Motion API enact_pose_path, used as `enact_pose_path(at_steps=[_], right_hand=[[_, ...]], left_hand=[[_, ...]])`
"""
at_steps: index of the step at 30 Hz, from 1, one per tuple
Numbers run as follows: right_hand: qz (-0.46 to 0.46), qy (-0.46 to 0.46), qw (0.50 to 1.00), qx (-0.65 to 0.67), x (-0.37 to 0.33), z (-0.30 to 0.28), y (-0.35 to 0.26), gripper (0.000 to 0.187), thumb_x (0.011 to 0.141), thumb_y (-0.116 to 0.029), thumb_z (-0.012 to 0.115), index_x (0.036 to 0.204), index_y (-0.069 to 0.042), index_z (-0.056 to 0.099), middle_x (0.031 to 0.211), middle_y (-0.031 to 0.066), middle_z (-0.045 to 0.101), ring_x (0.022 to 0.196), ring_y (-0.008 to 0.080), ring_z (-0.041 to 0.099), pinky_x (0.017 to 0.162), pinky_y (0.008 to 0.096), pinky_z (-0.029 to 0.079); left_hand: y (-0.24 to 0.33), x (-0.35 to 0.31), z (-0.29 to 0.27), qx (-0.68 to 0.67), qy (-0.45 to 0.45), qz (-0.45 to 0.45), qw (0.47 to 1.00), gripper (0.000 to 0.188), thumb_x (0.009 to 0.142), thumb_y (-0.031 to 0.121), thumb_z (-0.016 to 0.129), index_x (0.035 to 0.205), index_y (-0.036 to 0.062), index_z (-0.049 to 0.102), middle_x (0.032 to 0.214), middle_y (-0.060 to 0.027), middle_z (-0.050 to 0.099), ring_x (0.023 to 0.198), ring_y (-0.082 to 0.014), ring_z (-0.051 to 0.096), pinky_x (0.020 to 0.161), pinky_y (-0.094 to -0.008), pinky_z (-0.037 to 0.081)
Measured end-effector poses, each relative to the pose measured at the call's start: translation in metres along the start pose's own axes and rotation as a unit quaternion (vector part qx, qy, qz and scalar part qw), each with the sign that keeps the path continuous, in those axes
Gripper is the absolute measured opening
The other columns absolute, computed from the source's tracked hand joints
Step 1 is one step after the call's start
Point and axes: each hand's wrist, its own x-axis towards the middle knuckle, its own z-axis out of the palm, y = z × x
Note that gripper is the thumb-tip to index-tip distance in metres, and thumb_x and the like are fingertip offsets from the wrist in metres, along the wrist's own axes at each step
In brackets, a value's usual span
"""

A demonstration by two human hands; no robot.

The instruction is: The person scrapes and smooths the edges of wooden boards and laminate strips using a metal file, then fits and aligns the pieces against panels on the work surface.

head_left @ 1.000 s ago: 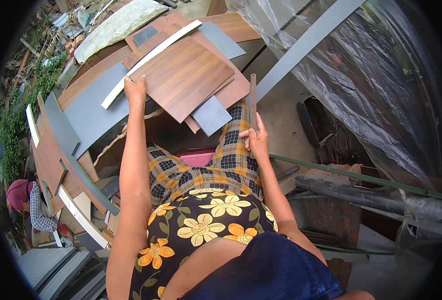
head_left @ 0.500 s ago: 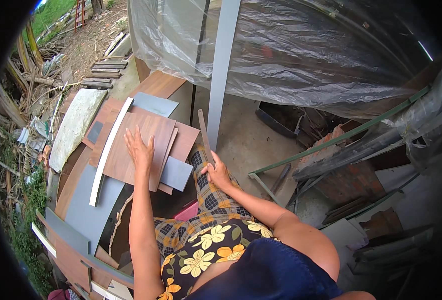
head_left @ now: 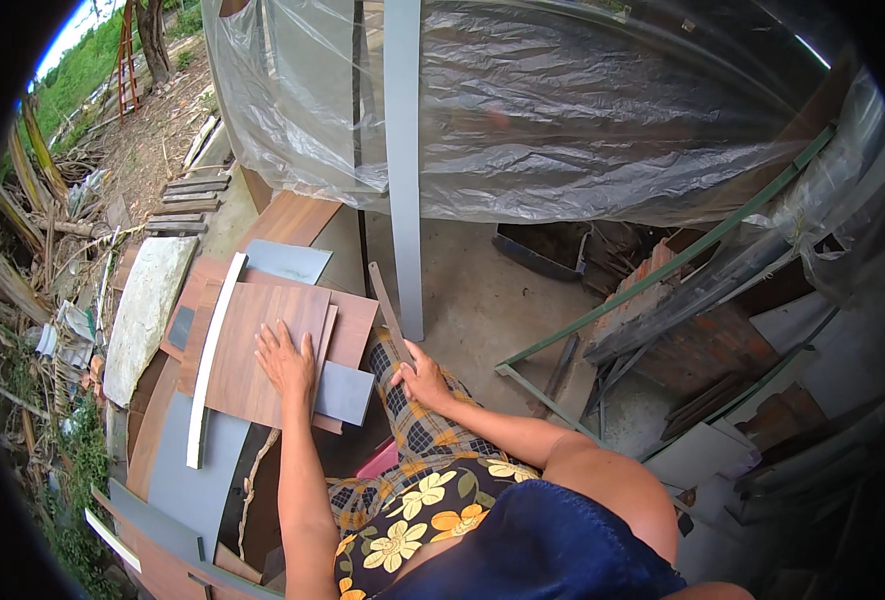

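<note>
My left hand (head_left: 288, 362) lies with its fingers spread on a brown wood-grain board (head_left: 243, 335). That board tops a stack of flat panels, close to a long white strip (head_left: 213, 365) lying across its left side. Under its right edge show another brown board (head_left: 351, 325) and a grey panel (head_left: 345, 393). To the right, beside my knee, my right hand (head_left: 424, 377) is closed around the lower end of a flat metal strip (head_left: 384, 300). This strip is narrow and brownish, has a small hole near its tip, and points up and away.
A tall grey plank (head_left: 403, 170) stands against clear plastic sheeting (head_left: 583, 130) ahead. A black tub (head_left: 543, 250) sits on the concrete floor. Green metal framing (head_left: 683, 255) and stacked boards fill the right side. A grey-white slab (head_left: 150, 320) lies at the left.
The view has shifted, so the scene sits lower and further left. My left hand has slid toward the near right part of the board. My right hand keeps its hold on the strip.
</note>
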Motion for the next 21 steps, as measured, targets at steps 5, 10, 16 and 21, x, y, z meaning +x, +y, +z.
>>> enact_pose_path(at_steps=[5, 10, 16, 21], right_hand=[[0.019, 0.002, 1.000, 0.008, 0.000, 0.001, 0.007, 0.050, 0.095, -0.005, 0.043, 0.145, -0.004, 0.035, 0.073, 0.0063, 0.066, 0.044, 0.0082, 0.051, 0.044, 0.0246, 0.044], [0.008, 0.003, 1.000, 0.006, -0.002, 0.000, 0.008, 0.049, 0.096, -0.005, 0.043, 0.144, -0.004, 0.036, 0.073, 0.0062, 0.066, 0.044, 0.0083, 0.051, 0.044, 0.0246, 0.044], [0.003, 0.002, 1.000, -0.014, -0.001, 0.000, 0.003, 0.049, 0.095, -0.005, 0.044, 0.143, -0.003, 0.037, 0.073, 0.0067, 0.066, 0.045, 0.0084, 0.051, 0.044, 0.0245, 0.045], [-0.001, 0.000, 1.000, -0.006, -0.003, 0.000, 0.000, 0.049, 0.094, -0.004, 0.044, 0.143, -0.003, 0.038, 0.073, 0.0068, 0.067, 0.045, 0.0087, 0.051, 0.043, 0.0248, 0.044]], left_hand=[[-0.001, -0.005, 0.001, -0.013, -0.010, -0.013, 1.000, 0.066, 0.091, 0.042, 0.057, 0.146, 0.0095, 0.041, 0.155, -0.0216, 0.029, 0.144, -0.0379, 0.023, 0.118, -0.0492, 0.016], [-0.001, -0.008, -0.002, -0.017, -0.004, -0.003, 1.000, 0.066, 0.090, 0.042, 0.058, 0.145, 0.0094, 0.042, 0.154, -0.0216, 0.030, 0.144, -0.0384, 0.023, 0.118, -0.0493, 0.017], [-0.007, -0.006, 0.001, -0.011, 0.009, 0.008, 1.000, 0.066, 0.090, 0.043, 0.058, 0.145, 0.0114, 0.042, 0.153, -0.0202, 0.032, 0.143, -0.0385, 0.025, 0.116, -0.0513, 0.020], [-0.012, -0.008, 0.004, -0.022, 0.017, 0.010, 1.000, 0.065, 0.090, 0.043, 0.059, 0.143, 0.0097, 0.045, 0.152, -0.0208, 0.034, 0.143, -0.0389, 0.026, 0.116, -0.0525, 0.021]])
